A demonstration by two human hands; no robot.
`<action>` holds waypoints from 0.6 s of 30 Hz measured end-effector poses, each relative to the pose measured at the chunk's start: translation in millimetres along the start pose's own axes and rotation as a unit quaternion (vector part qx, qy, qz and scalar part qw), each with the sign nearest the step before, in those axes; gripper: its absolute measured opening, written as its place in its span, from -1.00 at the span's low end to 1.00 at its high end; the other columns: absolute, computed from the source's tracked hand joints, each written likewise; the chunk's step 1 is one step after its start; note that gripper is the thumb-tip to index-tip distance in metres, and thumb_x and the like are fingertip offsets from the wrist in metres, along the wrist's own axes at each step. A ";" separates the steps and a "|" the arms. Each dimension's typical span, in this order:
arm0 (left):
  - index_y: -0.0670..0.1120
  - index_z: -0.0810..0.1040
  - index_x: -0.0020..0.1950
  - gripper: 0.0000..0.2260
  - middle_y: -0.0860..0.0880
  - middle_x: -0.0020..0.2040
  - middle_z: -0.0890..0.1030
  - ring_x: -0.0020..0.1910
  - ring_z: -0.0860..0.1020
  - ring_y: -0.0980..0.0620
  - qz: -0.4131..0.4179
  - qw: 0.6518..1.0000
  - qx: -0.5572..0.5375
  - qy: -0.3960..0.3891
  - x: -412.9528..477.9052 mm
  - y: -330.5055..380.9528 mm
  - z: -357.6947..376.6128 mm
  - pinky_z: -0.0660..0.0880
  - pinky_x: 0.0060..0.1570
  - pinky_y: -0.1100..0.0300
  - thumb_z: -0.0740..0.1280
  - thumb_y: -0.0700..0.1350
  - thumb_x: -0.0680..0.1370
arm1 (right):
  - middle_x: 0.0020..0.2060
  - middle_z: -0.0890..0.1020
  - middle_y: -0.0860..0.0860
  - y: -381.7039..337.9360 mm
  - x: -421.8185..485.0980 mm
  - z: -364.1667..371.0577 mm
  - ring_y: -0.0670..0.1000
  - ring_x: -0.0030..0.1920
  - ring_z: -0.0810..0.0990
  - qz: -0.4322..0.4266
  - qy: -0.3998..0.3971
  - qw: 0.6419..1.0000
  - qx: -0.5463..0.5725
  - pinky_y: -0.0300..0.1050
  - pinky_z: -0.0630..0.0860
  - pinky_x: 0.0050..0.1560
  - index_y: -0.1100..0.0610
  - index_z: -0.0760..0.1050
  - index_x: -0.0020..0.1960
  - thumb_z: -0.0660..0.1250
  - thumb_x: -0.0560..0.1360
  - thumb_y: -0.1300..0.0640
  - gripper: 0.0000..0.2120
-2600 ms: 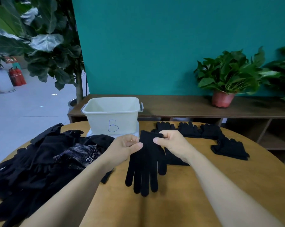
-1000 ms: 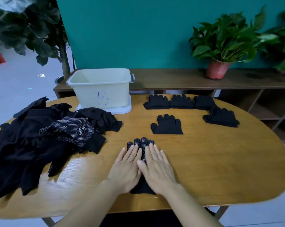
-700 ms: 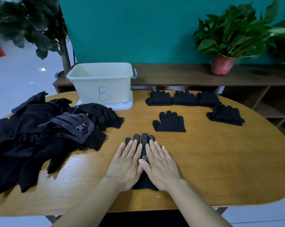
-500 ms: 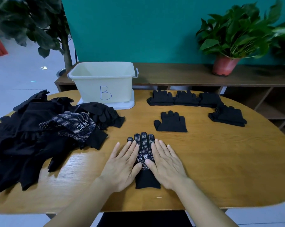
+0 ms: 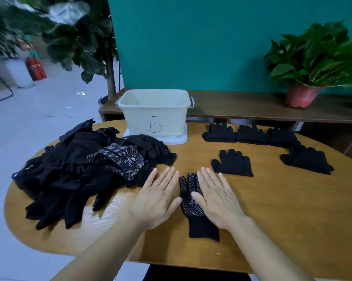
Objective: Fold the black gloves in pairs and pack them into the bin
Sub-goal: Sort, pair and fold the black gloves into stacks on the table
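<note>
A black dotted glove (image 5: 193,207) lies flat on the table, fingers pointing away from me. My left hand (image 5: 156,197) lies flat on the wood just left of it, fingers straight. My right hand (image 5: 216,197) lies flat with its thumb side over the glove's right edge. A big heap of loose black gloves (image 5: 79,169) fills the table's left side. Folded black gloves sit in a row at the back right (image 5: 250,133), with one more pile at the far right (image 5: 307,160) and one (image 5: 232,163) just beyond my right hand. The cream bin (image 5: 154,112) marked B stands at the back.
The round wooden table (image 5: 282,209) has open wood on its right half. Behind it runs a low wooden shelf (image 5: 242,107) carrying a potted plant (image 5: 312,63). A tall leafy plant (image 5: 73,37) stands at the back left.
The glove went from held up by both hands to lying flat on the table. Over the last second my flat hands slid apart off its middle, uncovering the dotted palm.
</note>
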State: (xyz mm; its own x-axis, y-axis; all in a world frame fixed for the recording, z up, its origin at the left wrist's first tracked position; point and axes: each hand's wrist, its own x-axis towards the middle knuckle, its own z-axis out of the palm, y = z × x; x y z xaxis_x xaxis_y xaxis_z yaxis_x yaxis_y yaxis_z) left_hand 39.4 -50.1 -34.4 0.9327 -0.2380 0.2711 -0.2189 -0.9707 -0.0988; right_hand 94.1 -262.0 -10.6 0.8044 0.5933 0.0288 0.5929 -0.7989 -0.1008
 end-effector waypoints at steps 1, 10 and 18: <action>-0.16 0.24 0.57 -0.40 -0.10 0.56 0.26 0.57 0.18 -0.03 -0.004 1.000 0.007 0.001 -3.7 -8.6 -3.7 -0.03 0.50 -0.07 0.03 0.19 0.66 | 0.57 -0.25 -0.04 -4.7 5.0 -4.8 -0.09 0.55 -0.34 -0.009 0.008 1.000 -0.003 -0.09 -0.44 0.46 0.06 -0.33 0.56 -0.37 0.53 -0.27 -0.31; -0.11 0.64 0.25 -0.39 -0.04 0.27 0.62 0.29 0.57 0.01 -0.091 0.996 -0.017 -0.008 -31.9 -68.8 -7.7 -0.01 0.48 0.08 0.16 0.28 0.44 | 0.61 -0.02 0.03 -56.5 56.4 -15.2 -0.02 0.59 -0.20 -0.124 0.041 0.991 -0.021 -0.02 -0.29 0.52 0.08 -0.07 0.62 -0.17 0.65 -0.15 -0.40; -0.07 0.70 0.11 -0.44 0.01 0.14 0.68 0.15 0.64 0.06 -0.117 0.989 -0.020 0.089 -12.3 -84.5 20.1 0.12 0.43 -0.03 0.22 0.29 0.37 | 0.39 0.49 0.13 -72.9 103.5 23.6 0.10 0.47 0.36 -0.155 0.085 0.983 -0.055 0.07 0.25 0.41 0.11 0.44 0.43 0.46 0.42 -0.07 -0.37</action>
State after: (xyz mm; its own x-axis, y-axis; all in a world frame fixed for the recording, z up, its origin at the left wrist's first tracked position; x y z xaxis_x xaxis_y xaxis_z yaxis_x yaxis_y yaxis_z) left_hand 52.2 35.4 -48.6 0.8943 -0.0057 0.4474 -0.0178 -0.9996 0.0229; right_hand 133.2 -140.0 -23.7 0.5737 0.7921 0.2083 0.8031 -0.5940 0.0468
